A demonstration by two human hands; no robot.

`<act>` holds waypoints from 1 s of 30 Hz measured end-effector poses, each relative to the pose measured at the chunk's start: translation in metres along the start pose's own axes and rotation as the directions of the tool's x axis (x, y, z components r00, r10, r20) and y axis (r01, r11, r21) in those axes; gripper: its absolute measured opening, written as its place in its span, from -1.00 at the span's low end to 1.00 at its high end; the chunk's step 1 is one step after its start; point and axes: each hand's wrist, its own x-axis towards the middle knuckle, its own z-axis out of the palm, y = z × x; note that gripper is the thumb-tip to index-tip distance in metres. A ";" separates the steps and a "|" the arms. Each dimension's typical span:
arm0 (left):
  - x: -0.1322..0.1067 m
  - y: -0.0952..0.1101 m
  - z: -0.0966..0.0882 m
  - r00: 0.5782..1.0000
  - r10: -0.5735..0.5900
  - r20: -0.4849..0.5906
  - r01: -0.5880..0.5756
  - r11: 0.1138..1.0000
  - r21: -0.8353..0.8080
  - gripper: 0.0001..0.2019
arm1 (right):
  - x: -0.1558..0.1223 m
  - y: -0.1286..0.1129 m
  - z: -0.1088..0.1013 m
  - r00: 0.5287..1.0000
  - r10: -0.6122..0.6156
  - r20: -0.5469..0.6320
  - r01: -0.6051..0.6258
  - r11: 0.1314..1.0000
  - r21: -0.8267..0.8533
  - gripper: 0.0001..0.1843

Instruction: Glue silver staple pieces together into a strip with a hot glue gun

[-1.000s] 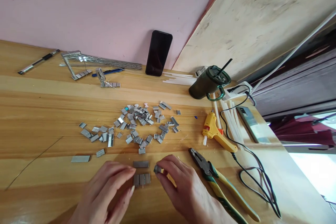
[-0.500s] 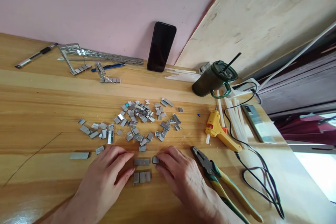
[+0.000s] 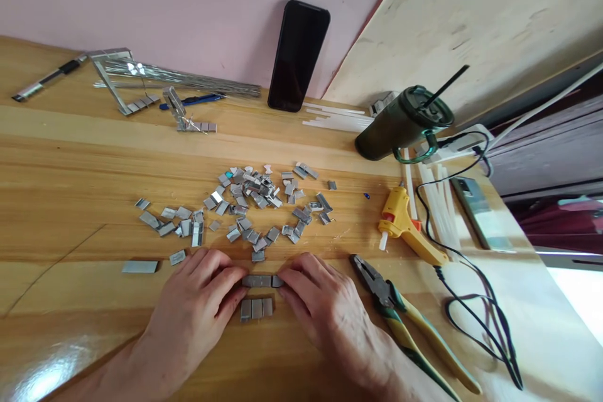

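Note:
A short row of grey metal pieces (image 3: 258,281) lies on the wooden table between my two hands. The fingertips of my left hand (image 3: 200,301) close on its left end. At the other end, my right hand (image 3: 325,308) pinches a small grey metal piece (image 3: 276,281) that sits against the row. Just below, nearer to me, lies a second set of grey metal pieces (image 3: 257,308), side by side and touched by neither hand. Beyond my hands spreads a loose pile of small metal pieces (image 3: 257,191).
Pliers (image 3: 386,301) lie right of my right hand, with a yellow glue gun (image 3: 400,226) and its cable behind them. A dark tumbler (image 3: 405,122) and an upright phone (image 3: 299,56) stand at the back. A flat metal strip (image 3: 140,267) lies at left.
My left hand has moved right onto the row's left end. The small piece in my right hand has closed the gap to the row. The camera view has shifted slightly.

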 end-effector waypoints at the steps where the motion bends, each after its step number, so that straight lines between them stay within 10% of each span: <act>1: 0.000 0.000 0.000 1.000 0.000 0.005 0.000 1.000 -0.001 -0.86 | 0.000 0.000 0.000 1.000 -0.005 0.000 0.005 1.000 0.004 -0.85; 30: -0.001 -0.002 0.000 0.999 0.015 0.045 -0.013 0.998 -0.054 -0.90 | -0.005 0.009 -0.006 1.000 0.015 -0.021 -0.013 0.996 0.083 -0.75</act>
